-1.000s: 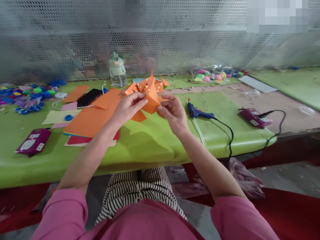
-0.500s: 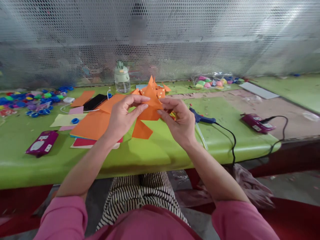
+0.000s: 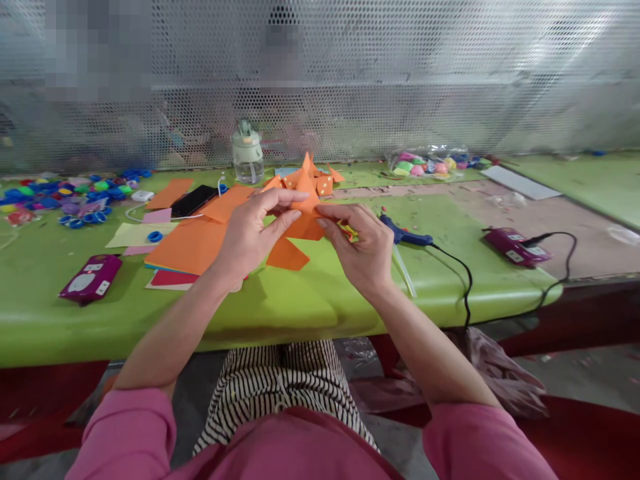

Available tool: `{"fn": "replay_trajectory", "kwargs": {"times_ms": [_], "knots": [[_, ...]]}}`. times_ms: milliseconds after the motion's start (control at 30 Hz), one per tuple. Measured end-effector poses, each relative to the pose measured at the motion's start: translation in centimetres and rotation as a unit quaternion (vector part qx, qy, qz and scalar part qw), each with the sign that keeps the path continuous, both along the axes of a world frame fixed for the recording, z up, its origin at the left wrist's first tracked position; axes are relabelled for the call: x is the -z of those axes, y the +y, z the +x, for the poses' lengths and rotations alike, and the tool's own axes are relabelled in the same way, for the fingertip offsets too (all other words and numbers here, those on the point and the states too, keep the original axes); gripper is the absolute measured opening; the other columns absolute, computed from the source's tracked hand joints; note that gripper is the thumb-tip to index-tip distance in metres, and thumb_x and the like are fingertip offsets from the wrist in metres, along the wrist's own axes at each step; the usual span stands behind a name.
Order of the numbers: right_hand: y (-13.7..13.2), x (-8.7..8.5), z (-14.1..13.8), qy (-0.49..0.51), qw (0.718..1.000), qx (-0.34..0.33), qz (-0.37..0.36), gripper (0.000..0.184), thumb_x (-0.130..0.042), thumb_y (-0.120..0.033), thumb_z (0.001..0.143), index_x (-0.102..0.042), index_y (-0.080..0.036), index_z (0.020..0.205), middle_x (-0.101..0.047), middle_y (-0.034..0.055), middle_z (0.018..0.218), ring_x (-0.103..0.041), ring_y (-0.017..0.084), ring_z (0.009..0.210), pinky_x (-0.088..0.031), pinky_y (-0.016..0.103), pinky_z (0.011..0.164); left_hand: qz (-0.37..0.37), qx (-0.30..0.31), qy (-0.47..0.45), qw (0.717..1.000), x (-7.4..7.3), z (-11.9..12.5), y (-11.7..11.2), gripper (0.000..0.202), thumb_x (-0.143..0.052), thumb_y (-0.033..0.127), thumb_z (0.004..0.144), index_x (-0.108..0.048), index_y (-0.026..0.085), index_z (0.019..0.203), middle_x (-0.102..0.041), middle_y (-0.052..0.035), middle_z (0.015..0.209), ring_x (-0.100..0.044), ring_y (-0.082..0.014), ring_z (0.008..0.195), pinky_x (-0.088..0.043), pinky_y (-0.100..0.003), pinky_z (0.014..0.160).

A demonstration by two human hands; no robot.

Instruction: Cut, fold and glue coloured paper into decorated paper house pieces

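Observation:
Between both hands, above the table, is an orange piece of paper [image 3: 306,225] with a pointed top. My left hand [image 3: 255,230] pinches its left side between thumb and fingers. On the right side, my right hand [image 3: 363,243] has its thumb and fingertips closed on the paper. Just behind stand orange folded paper shapes [image 3: 325,185], some with pale dots, partly covered by the held piece. A loose orange paper offcut [image 3: 289,256] lies below the hands. To the left is a stack of orange paper sheets [image 3: 187,248] with other colours beneath.
A blue glue gun [image 3: 410,237] with a black cord lies at right, near a purple power box [image 3: 517,245]. Another purple box [image 3: 91,279] sits at left. Further back are a phone [image 3: 194,201], a water bottle [image 3: 248,157], colourful plastic pieces [image 3: 75,193] and a bag of coloured pieces [image 3: 425,163].
The view has shifted slightly, so the table items sit a little further right. Both hands keep their pinch on the orange paper, with barely any change in the fingers.

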State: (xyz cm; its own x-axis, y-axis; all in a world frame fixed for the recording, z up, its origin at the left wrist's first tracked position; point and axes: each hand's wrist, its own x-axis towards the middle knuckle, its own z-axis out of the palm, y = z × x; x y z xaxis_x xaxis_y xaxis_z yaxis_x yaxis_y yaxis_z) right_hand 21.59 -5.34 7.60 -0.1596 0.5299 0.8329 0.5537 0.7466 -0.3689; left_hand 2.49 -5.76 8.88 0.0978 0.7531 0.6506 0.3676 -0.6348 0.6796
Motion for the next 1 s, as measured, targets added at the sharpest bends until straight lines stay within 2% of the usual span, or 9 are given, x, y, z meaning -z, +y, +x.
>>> {"fn": "replay_trajectory", "kwargs": {"times_ms": [167,400,600,733,900,1000], "knots": [[-0.18,-0.03,-0.05,-0.004,1.000,0.023,0.004,0.011,-0.065,-0.024,0.094,-0.074,-0.027,0.100,-0.079,0.0015,0.097,-0.072,0.019,0.089,-0.058,0.037,0.083,-0.008,-0.022,0.003,1.000,-0.27,0.30,-0.10,0.017,-0.068,0.017,0.088,-0.072,0.022,0.104,-0.077,-0.0001,0.097,-0.070,-0.0124,0.088,-0.057,-0.027,0.089],[-0.31,0.22,-0.25,0.008,1.000,0.022,0.015,0.008,-0.066,-0.022,0.093,-0.072,-0.026,0.094,-0.079,0.0011,0.095,-0.072,0.018,0.088,-0.057,0.036,0.080,0.013,-0.021,-0.008,1.000,-0.13,0.55,-0.12,0.013,-0.068,0.015,0.088,-0.072,0.021,0.099,-0.076,0.0005,0.095,-0.069,-0.0110,0.085,-0.056,-0.025,0.085],[-0.41,0.64,-0.56,0.015,0.999,0.036,0.025,0.009,-0.065,-0.024,0.094,-0.073,-0.028,0.094,-0.079,0.0007,0.092,-0.073,0.019,0.088,-0.058,0.037,0.079,0.033,-0.057,0.019,0.998,-0.28,0.55,-0.20,0.009,-0.067,0.020,0.090,-0.072,0.022,0.098,-0.077,-0.0002,0.096,-0.069,-0.0130,0.087,-0.056,-0.027,0.086],[-0.40,0.71,-0.50,0.013,0.999,0.043,0.025,0.009,-0.064,-0.025,0.095,-0.072,-0.028,0.095,-0.079,0.0006,0.093,-0.073,0.019,0.088,-0.059,0.037,0.079,0.034,-0.046,0.038,0.998,-0.45,0.40,0.03,0.009,-0.066,0.023,0.092,-0.071,0.023,0.098,-0.077,-0.0005,0.097,-0.070,-0.0134,0.087,-0.056,-0.028,0.085],[-0.34,0.82,-0.24,0.023,0.998,0.044,0.027,0.008,-0.065,-0.023,0.095,-0.071,-0.027,0.092,-0.079,0.0010,0.092,-0.073,0.019,0.086,-0.058,0.035,0.079,0.023,-0.019,0.045,0.999,-0.22,0.23,0.45,0.018,-0.068,0.019,0.089,-0.070,0.023,0.107,-0.076,-0.0001,0.099,-0.069,-0.0129,0.088,-0.057,-0.028,0.087],[-0.29,0.89,-0.10,0.026,0.999,0.040,0.027,0.008,-0.065,-0.022,0.094,-0.071,-0.026,0.092,-0.079,0.0011,0.092,-0.073,0.019,0.086,-0.058,0.035,0.079,0.015,-0.013,0.026,0.999,-0.15,0.25,0.41,0.015,-0.068,0.018,0.088,-0.072,0.023,0.103,-0.076,0.0001,0.097,-0.070,-0.0129,0.087,-0.058,-0.028,0.086]]}}
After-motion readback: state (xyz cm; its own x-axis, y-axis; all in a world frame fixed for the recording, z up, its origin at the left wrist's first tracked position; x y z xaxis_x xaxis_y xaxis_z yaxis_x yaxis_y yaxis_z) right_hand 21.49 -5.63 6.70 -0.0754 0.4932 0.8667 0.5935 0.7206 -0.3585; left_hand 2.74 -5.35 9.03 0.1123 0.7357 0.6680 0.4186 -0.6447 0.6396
